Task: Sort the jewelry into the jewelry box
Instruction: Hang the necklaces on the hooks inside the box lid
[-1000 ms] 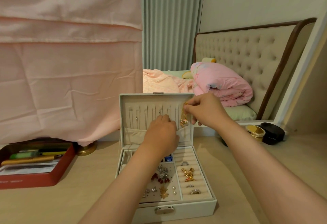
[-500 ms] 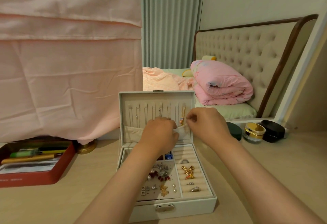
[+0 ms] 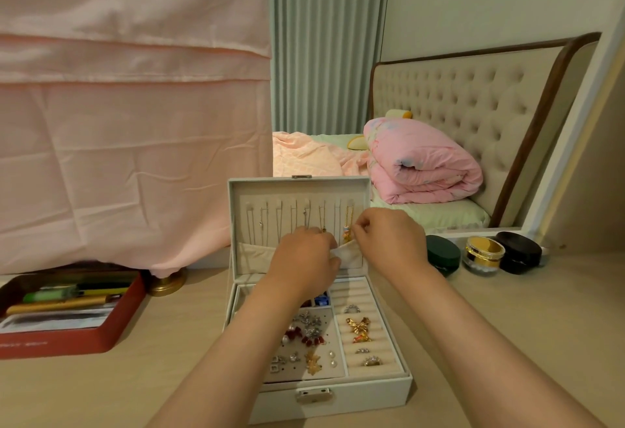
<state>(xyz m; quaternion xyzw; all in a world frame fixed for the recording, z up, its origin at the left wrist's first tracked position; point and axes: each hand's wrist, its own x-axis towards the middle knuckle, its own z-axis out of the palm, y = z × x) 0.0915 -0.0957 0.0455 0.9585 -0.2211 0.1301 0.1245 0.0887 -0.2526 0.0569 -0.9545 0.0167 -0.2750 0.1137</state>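
A white jewelry box (image 3: pixel 372 397) stands open on the desk, its lid upright. Thin necklaces hang in the lid; the rightmost is a gold necklace (image 3: pixel 348 229) with a coloured pendant. My left hand (image 3: pixel 306 258) grips the rim of the lid's fabric pocket (image 3: pixel 257 253) and pulls it outward. My right hand (image 3: pixel 389 238) pinches the gold necklace's lower end just above the pocket opening. Earrings (image 3: pixel 306 331) lie on the tray's left pad and rings (image 3: pixel 358 326) sit in the slotted rows on the right.
A red tin (image 3: pixel 67 336) with pens stands at the left. A brass base (image 3: pixel 167 282) sits under the pink cloth. Three round jars, green (image 3: pixel 444 255), gold (image 3: pixel 483 255) and black (image 3: pixel 519 251), stand to the right of the box before a mirror.
My right hand has come down from the top hook of the lid to the pocket's edge, the gold necklace now hanging full length. My left hand stayed at the pocket.
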